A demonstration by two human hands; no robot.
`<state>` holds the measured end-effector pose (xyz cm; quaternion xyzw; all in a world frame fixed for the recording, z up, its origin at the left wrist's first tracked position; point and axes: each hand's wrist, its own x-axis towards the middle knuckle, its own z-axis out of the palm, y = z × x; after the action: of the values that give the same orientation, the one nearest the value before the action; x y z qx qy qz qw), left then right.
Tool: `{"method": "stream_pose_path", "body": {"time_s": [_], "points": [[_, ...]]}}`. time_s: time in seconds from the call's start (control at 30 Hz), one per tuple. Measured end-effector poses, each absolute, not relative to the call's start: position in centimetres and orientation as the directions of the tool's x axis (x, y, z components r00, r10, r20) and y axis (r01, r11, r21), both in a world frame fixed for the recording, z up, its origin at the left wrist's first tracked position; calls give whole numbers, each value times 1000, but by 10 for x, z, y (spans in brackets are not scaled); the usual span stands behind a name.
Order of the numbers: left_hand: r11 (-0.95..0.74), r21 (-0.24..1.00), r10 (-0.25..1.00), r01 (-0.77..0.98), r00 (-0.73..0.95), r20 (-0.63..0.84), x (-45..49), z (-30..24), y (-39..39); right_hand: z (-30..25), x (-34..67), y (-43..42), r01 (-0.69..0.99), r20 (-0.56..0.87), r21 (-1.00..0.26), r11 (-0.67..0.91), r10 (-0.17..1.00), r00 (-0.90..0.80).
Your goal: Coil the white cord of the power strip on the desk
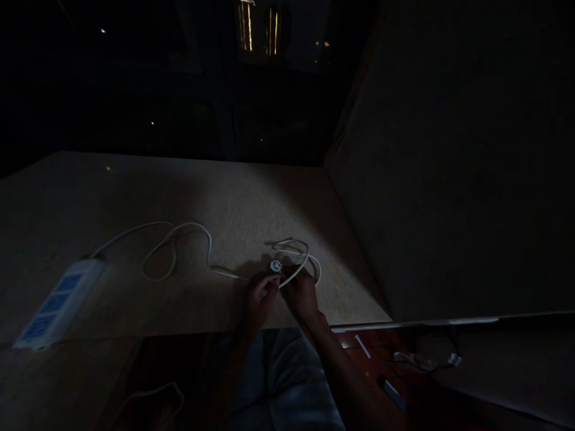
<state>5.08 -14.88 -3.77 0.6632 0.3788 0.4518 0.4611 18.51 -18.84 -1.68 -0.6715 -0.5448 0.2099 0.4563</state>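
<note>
A white cable point(193, 230) runs in loops across the wooden tabletop point(215, 197) from a white and blue power strip point(58, 302) at the left. My left hand point(259, 299) is closed in a pinch on the cable just below a small round white piece point(275, 265) at its end. My right hand point(302, 294) is closed round a loop of the same cable point(299, 251) beside it. Both hands rest near the table's front edge. The scene is very dark.
A tall panel point(449, 197) stands along the table's right side. Below the table edge lie my lap point(278, 377), small light objects on the dark floor point(390, 389) and another bit of cable point(153, 395) at the lower left.
</note>
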Motion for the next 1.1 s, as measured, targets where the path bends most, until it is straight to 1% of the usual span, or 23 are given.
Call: {"method": "stream_pose_path", "body": {"time_s": [0.13,0.2,0.27,0.33,0.4,0.5,0.57,0.63,0.73,0.83,0.9,0.97,1.03,1.1], "points": [[-151,979,966,136,231,116,51,-39,-152,-10,189,-193,482,192,-874,65,957,218],[-95,983,978,156,201,62,51,-39,-154,-9,195,-201,436,152,-898,53,969,196],[-68,983,980,172,194,34,52,-38,-153,-10,203,-210,344,90,-939,8,970,225],[-63,978,980,201,198,23,53,-37,-151,-10,212,-219,182,-7,-982,-58,963,269],[-74,964,983,254,181,27,54,-35,-146,-7,221,-224,-31,-108,-994,-104,944,311],[-126,924,985,361,160,72,58,-32,-137,1,233,-224,-331,-242,-936,-117,899,366],[-168,891,979,422,175,101,60,-30,-130,8,237,-218,-432,-328,-889,-153,871,366],[-197,863,973,466,198,115,62,-30,-125,11,239,-211,-440,-387,-871,-219,858,338],[-207,832,969,514,227,101,61,-31,-117,9,238,-201,-393,-420,-874,-287,852,311],[-163,833,960,529,280,9,60,-30,-110,5,238,-195,-358,-402,-884,-301,880,252],[-85,855,950,512,300,-85,61,-28,-106,5,241,-194,-340,-371,-893,-293,909,191],[33,895,953,445,255,-162,63,-25,-101,7,245,-193,-314,-333,-908,-276,932,144],[143,939,966,313,164,-201,65,-20,-97,11,248,-193,-297,-306,-919,-260,944,120],[207,964,974,167,62,-220,68,-15,-92,12,251,-193,-310,-296,-917,-249,948,114]]}}
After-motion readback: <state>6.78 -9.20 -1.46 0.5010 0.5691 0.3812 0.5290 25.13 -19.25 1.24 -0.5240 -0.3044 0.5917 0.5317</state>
